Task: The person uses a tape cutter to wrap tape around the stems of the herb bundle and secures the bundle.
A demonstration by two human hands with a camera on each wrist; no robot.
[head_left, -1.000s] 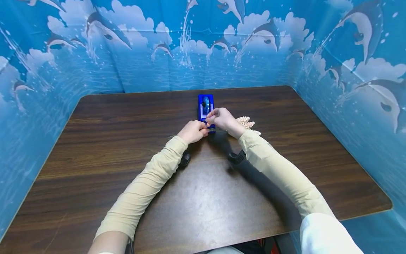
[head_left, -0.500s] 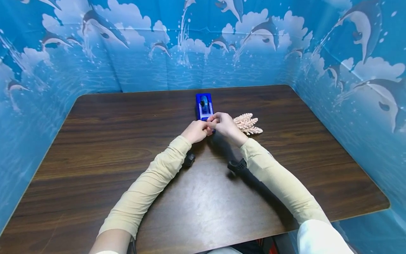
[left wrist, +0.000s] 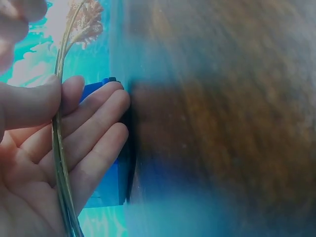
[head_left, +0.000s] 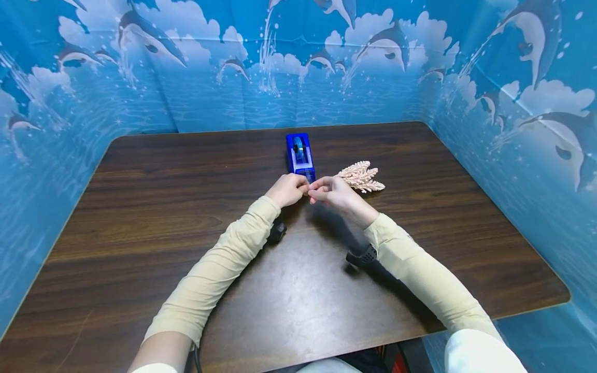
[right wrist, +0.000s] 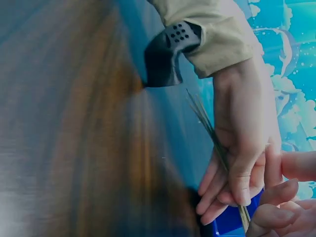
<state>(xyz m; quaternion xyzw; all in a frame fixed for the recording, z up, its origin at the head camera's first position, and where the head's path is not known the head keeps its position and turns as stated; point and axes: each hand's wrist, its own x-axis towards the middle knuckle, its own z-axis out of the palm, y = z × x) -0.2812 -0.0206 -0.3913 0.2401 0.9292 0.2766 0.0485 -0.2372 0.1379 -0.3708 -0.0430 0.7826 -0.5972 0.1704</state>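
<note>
Right grip [head_left: 340, 197] drawn back, slender bent stems [left wrist: 60, 163], feathery pinkish heads [head_left: 359, 177]

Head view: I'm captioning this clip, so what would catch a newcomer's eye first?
Probably the blue dolphin-print backdrop, rising behind and beside the dark table. Next come the vivid blue tape dispenser, just beyond the left hand, and the pale pink sprig, showing past the right hand.
</note>
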